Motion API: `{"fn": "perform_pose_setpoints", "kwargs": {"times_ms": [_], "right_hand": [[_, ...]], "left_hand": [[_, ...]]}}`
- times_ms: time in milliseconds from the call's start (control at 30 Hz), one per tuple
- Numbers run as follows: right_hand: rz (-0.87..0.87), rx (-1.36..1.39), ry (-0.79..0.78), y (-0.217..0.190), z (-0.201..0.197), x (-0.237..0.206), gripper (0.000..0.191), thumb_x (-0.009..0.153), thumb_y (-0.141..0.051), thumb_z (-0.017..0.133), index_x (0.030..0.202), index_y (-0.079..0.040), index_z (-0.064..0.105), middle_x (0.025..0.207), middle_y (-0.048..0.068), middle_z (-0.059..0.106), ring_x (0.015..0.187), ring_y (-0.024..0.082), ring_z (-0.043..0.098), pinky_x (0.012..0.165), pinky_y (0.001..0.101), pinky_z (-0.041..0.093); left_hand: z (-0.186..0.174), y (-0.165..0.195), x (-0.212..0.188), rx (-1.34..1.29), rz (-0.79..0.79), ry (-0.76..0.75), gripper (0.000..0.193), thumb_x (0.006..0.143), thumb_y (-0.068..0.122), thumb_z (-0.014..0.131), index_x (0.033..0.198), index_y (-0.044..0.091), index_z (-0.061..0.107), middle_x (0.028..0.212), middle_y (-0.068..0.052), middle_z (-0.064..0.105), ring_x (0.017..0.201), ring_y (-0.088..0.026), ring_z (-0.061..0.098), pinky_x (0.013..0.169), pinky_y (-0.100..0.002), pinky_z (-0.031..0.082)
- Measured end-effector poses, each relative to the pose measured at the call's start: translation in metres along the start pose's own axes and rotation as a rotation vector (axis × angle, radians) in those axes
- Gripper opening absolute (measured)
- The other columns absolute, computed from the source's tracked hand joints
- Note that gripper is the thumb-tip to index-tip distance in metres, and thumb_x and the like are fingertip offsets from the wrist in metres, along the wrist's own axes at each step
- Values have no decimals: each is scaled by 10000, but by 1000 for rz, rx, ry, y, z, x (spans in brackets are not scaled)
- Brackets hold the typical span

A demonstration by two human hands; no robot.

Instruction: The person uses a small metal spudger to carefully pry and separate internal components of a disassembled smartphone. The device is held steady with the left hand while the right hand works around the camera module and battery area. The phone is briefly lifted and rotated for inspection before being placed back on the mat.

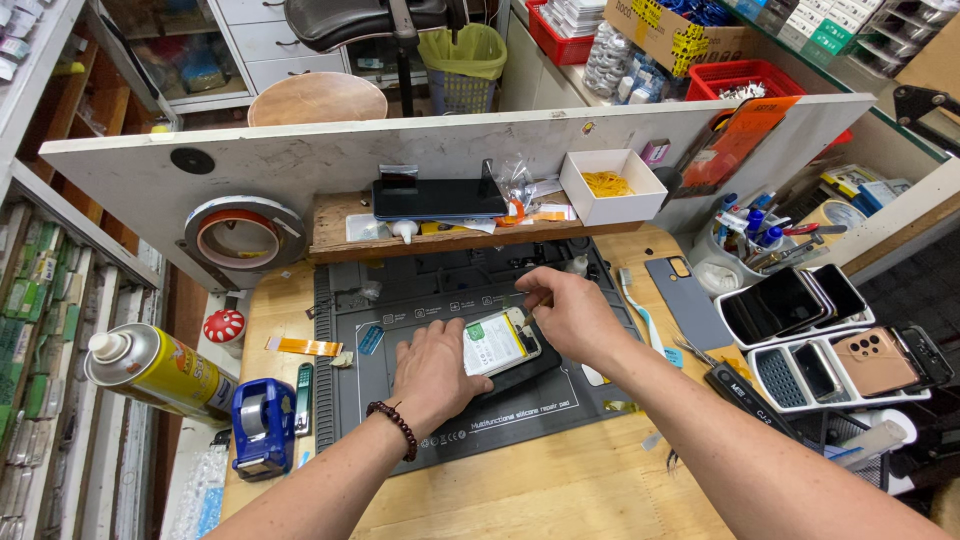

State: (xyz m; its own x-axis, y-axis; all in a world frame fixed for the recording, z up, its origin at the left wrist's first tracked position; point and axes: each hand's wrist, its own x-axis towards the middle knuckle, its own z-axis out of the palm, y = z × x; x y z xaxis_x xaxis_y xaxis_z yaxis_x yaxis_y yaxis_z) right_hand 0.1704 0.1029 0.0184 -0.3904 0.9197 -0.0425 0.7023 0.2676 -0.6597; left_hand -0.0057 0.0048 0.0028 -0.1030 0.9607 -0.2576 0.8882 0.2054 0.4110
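An opened smartphone (505,350) with its white battery exposed lies on the dark silicone repair mat (400,420) on the tabletop (560,490). The left hand (432,372) presses flat on its left edge, fingers spread; the right hand (570,312) pinches something small above its top edge, fingers nearly closed. Behind, a white box (580,180) holds yellow rubber bands (607,184).

A wooden table (560,490) fills the foreground, its grain bare near the front edge. Rising at the back of the table is a white board (330,155), worn and scuffed, with a small wooden shelf (335,240) fixed along its foot. Beyond the board stand a round wooden stool (317,98), a black chair (350,18) and a white drawer cabinet (262,40). Left of the board run stocked shelves (40,300). Light is even and bright.
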Motion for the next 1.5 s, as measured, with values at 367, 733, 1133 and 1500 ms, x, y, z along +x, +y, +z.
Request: {"fn": "perform_pose_setpoints", "kwargs": {"times_ms": [367,733,1133,1500], "right_hand": [[-114,-133,-19,-9,-3,-10,253,917,-119,679,1166,-94,708,1018,120,765,957,277,741,851,382,569],[-94,72,-22,0,-3,-1,350,843,30,570,1134,-87,727,958,65,781,890,174,746,833,307,583],[416,693,342,61,-27,-38,226,973,-127,658,1109,52,684,976,134,714,865,227,732,713,302,617],[594,796,314,120,0,-74,288,988,-229,705,1016,56,674,896,139,699,735,196,664,602,299,550]], "left_hand": [[1,0,0,-9,-9,-12,737,725,379,904,1311,85,566,1289,-95,603,1299,-278,513,1081,-475,388],[0,-1,0,-14,-5,-3,787,714,369,913,1342,78,540,1298,-104,594,1299,-279,505,1074,-474,386],[-1,-10,8,17,115,44,817,636,416,929,1279,39,595,1281,-109,607,1298,-280,506,1100,-471,376],[-12,-69,7,-779,-139,317,399,845,264,764,1133,-5,702,903,-67,730,793,-177,693,735,-334,572]]}}
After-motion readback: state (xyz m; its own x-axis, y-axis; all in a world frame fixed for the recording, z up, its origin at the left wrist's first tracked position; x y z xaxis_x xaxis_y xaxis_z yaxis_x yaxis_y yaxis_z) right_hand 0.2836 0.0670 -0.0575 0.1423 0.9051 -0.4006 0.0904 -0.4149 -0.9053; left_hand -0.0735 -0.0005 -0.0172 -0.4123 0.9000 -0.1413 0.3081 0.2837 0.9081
